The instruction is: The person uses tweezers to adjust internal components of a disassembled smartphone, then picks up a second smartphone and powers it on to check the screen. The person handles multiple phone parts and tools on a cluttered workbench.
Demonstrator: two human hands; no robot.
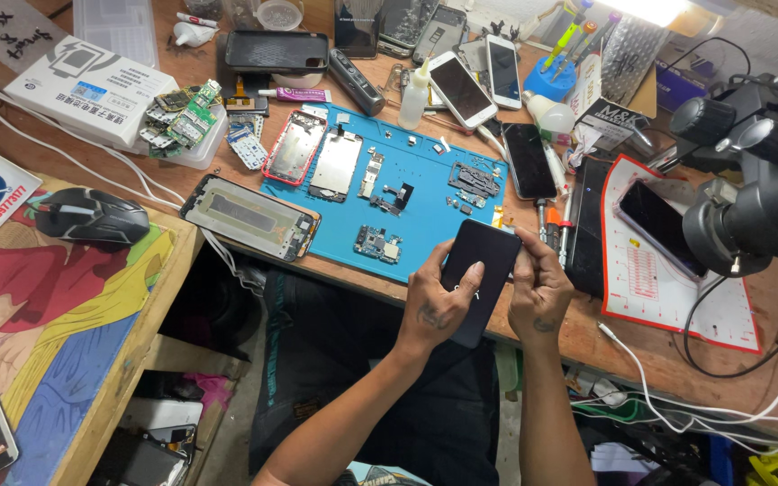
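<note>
Black and glossy, a computer mouse (92, 216) sits on the colourful mat (65, 333) at the far left of the bench. Behind it a white box (92, 85) lies flat, with a small heap of green circuit boards (182, 117) just beside it. Next comes a stripped phone frame (249, 218), lying at a slant and touching the corner of the blue work mat (425, 193). On that mat rest a red-edged phone shell (294, 148), a silver inner plate (335, 165) beside it, and scattered small parts.

Over the front edge of the blue mat the person holds a black phone (488, 270), screen up and tilted, above the wooden table (587, 328) edge. The left hand (434, 306) grips it from below, fingers curled around the lower end and the thumb laid flat across the dark glass. The right hand (540, 292) closes narrowly on the phone's right edge, fingertips pinched against the side near the top corner.

Behind the hands stand a small white squeeze bottle (416, 94) and two white phones (479, 81). Another dark phone (529, 160) lies just off the mat. Further right, a white mat with a red border (677, 297) carries one more phone (659, 225), and a black microscope (758, 180) hangs over it.
</note>
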